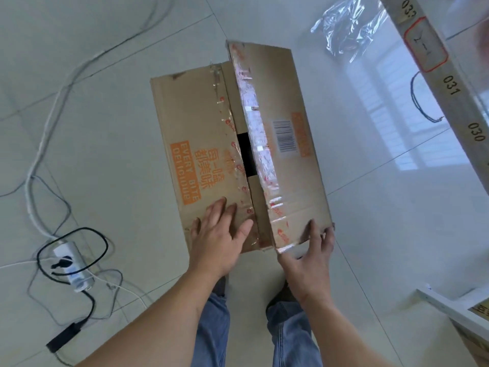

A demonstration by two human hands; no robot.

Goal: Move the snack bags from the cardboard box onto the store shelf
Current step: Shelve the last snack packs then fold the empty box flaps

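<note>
Pale tiled floor (111,133) filled most of the view, glossy with window glare to the right of the hands. Cardboard box (211,144) sat on it straight ahead of both hands, orange print and "EVERY BITE DELICIOUS" on top, shiny tape along the seam. Right flap (288,144) was lifted and tilted up, barcode on it; left flap (195,144) lay flat. Dark gap showed between the flaps; snack bags were not visible, inside too dark to tell.

Shelf rail (447,83) ran diagonally well beyond and right of the right hand, numbers 030, 031 and a red-outlined label on it. Another white shelf edge (449,308) was low, right of the right forearm. Crumpled clear plastic wrap (346,33) lay on the floor past the box's far end, ahead of the right hand.

Left hand (219,234) rested flat on the left flap near its close corner, fingers straight and spread, gripping nothing. Right hand (312,250) held the near edge of the raised right flap, fingers curled round the corner, thumb on the flap's face.

White power strip (72,263) with black and white cables (53,123) lay well left of the left hand. Jeans (214,324) showed below the wrists.
</note>
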